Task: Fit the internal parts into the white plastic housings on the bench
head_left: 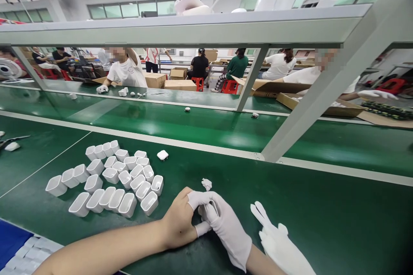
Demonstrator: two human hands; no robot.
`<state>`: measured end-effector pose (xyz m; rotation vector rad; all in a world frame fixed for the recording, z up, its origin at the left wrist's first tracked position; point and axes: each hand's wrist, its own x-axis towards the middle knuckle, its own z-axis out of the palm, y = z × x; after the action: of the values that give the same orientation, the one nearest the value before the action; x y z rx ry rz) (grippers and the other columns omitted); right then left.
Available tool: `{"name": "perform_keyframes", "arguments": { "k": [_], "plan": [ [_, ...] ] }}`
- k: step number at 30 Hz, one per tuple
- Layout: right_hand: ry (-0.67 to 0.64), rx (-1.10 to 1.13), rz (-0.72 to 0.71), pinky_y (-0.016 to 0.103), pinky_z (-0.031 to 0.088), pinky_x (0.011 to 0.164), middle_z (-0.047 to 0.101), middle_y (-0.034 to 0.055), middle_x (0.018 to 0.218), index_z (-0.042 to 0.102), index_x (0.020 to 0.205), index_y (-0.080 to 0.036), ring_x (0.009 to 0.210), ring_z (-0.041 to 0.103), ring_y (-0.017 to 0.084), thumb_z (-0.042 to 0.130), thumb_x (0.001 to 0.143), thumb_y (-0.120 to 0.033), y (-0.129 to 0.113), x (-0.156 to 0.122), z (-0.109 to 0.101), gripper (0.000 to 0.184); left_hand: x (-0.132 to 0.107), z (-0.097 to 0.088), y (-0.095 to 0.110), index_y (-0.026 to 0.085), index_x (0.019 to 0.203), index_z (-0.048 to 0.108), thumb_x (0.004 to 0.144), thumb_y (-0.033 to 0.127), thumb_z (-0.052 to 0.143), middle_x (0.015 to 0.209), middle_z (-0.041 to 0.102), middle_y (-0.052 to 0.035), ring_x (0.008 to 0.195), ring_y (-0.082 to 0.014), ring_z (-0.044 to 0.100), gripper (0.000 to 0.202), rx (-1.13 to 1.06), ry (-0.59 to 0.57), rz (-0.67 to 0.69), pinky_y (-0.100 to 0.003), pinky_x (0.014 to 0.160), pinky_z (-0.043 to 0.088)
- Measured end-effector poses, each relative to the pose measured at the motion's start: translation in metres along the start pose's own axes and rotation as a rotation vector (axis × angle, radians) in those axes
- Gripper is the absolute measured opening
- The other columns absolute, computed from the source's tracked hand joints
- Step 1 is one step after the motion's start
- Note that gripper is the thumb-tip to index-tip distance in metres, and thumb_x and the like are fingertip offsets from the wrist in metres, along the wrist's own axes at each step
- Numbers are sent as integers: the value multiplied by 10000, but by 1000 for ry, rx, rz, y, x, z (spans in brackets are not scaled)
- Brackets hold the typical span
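My left hand [177,223] is bare and reaches in from the lower left. Its fingers are pinched on the fingertips of the white glove [230,234] worn on my right hand [222,223]. The gloved fingers are bent and pressed against my left hand, just above the green mat [322,215]. A second white glove [279,245] lies loose and flat on the mat just right of my right wrist. A small crumpled white scrap [206,184] sits just beyond my hands.
Several open white plastic cases [112,180] lie clustered to the left, with one closed case [162,154] behind them. A grey metal frame post [290,129] slants up from the bench's far rail. Behind it lies a green conveyor belt [180,122]. Other people work at tables with cardboard boxes [155,79].
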<state>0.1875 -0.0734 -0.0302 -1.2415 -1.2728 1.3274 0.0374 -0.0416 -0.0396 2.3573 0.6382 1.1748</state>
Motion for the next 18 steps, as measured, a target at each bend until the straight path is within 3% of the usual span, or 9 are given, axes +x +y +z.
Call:
{"name": "perform_keyframes", "arguments": {
  "k": [5, 8, 14, 18],
  "plan": [
    [-1, 7, 16, 361, 481, 767, 621, 44, 853, 655, 998, -216, 839, 584, 230, 515, 843, -614, -14, -7, -2, 450, 10, -11, 8, 221, 1129, 556, 695, 121, 712, 917, 632, -32, 789, -193, 540, 472, -90, 3, -162, -328, 749, 459],
    [-19, 10, 27, 371, 479, 801, 620, 54, 909, 642, 1037, -218, 901, 583, 246, 551, 829, -598, -20, -8, -3, 442, 12, -14, 9, 230, 1137, 558, 703, 113, 697, 949, 635, -28, 796, -186, 542, 471, -114, 7, -164, -330, 770, 457],
    [-12, -47, 2, 359, 472, 768, 589, 46, 822, 608, 1021, -186, 793, 552, 207, 546, 824, -614, -9, 0, 0, 475, 8, -11, 5, 234, 1155, 538, 682, 77, 665, 976, 641, -29, 832, -199, 557, 515, -103, -11, -111, -339, 778, 450],
    [8, 58, -8, 394, 453, 947, 597, 93, 1158, 571, 1156, -217, 1047, 570, 251, 628, 781, -591, -6, 2, -1, 533, 9, -11, 3, 260, 1173, 509, 733, 79, 643, 1095, 621, -31, 928, -203, 567, 494, -104, 14, -105, -349, 846, 452]
  ]
}}
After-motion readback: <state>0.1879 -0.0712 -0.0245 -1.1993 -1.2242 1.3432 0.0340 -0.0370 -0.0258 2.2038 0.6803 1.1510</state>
